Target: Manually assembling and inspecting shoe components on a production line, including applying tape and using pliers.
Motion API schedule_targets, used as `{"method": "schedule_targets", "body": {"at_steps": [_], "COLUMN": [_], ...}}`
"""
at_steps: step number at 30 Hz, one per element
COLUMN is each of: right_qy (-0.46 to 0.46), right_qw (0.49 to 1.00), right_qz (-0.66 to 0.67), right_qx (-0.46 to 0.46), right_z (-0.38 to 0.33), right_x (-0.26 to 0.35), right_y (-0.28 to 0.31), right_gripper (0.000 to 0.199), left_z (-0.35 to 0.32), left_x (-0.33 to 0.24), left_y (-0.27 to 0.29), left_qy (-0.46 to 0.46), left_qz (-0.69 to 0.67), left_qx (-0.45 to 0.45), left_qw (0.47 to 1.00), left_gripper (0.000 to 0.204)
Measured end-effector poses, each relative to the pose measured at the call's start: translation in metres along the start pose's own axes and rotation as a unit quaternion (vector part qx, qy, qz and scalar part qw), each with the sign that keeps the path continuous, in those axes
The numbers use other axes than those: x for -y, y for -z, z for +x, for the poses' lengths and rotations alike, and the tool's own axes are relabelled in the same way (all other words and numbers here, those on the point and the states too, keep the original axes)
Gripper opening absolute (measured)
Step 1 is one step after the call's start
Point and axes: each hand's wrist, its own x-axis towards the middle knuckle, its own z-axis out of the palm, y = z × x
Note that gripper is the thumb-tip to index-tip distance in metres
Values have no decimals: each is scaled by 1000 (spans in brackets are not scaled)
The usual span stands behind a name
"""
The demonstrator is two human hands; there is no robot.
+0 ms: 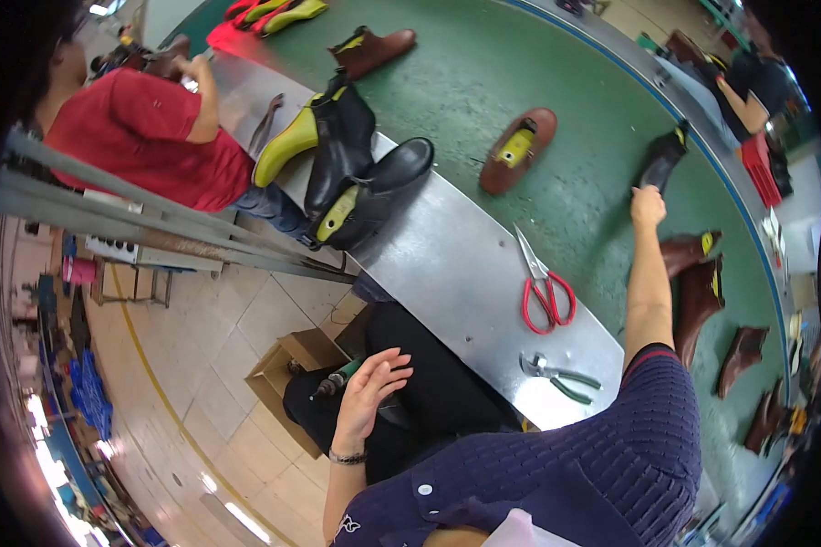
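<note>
My right hand [648, 208] reaches far out over the green work surface, its fingers closed on one end of a black boot [663, 159]. Above my lap my left hand [368, 392] is raised with the fingers stretched out and nothing in them. Beside it, over my dark trousers, is a tool with a green body and a dark metal tip [336, 380]. Two black boots, one upright [340, 137] and one lying over [383, 196] with a yellow last [337, 216] in it, stand on the metal bench next to another yellow last [287, 148].
Red-handled scissors [547, 305] and green-handled pincers [561, 376] lie around the metal bench [447, 264]. Brown boots [700, 305] line the green surface [593, 82] at right; a brown shoe [518, 150] is mid-surface. A cardboard box [292, 365] stands below. A person in red [146, 128] works at left.
</note>
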Motion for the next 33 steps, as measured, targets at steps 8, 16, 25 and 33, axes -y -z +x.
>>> {"method": "schedule_targets", "body": {"at_steps": [8, 16, 25, 33], "right_qy": [133, 234, 138, 223], "right_qw": [906, 903, 847, 807], "right_qz": [311, 353, 511, 547], "right_qx": [-256, -77, -57, 2], "right_z": [-7, -167, -176, -337], "right_x": [69, 208, 243, 242], "right_y": [0, 138, 181, 214], "right_gripper": [50, 42, 34, 24], "left_z": [-15, -22, -82, -178], "left_x": [17, 0, -40, -168], "left_y": [19, 3, -6, -71], "left_qy": [8, -33, -198, -667], "left_qz": [-20, -9, 48, 29], "left_qx": [-39, -20, -32, 304], "left_qw": [999, 999, 978, 680], "left_gripper": [40, 36, 41, 47]}}
